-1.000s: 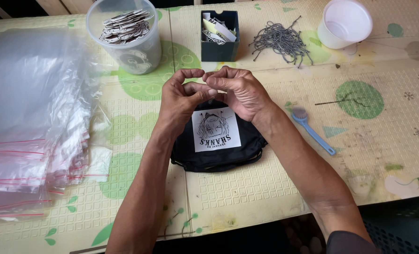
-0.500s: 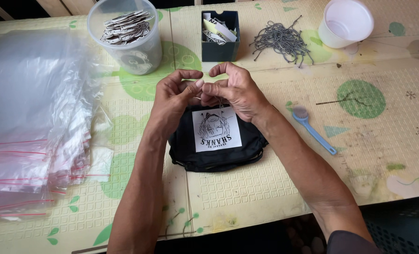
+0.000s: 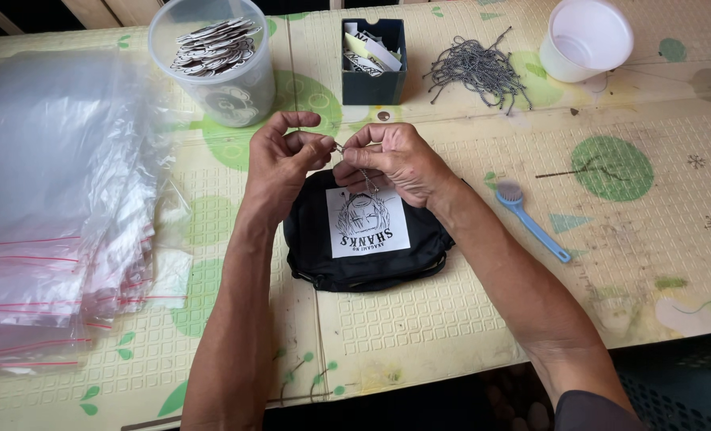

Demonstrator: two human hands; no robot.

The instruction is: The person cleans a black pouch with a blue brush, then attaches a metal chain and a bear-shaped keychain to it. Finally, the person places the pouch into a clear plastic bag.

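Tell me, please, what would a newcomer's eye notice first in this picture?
First, the left hand and right hand meeting at the table's centre, pinching a thin metal chain between them above a black cloth bag with a white printed square. Next, the heap of clear plastic bags with red strips on the left, and the tangle of ball chains at the back.

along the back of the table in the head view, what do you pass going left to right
clear tub of round tags → dark box of paper slips → pile of ball chains → white cup
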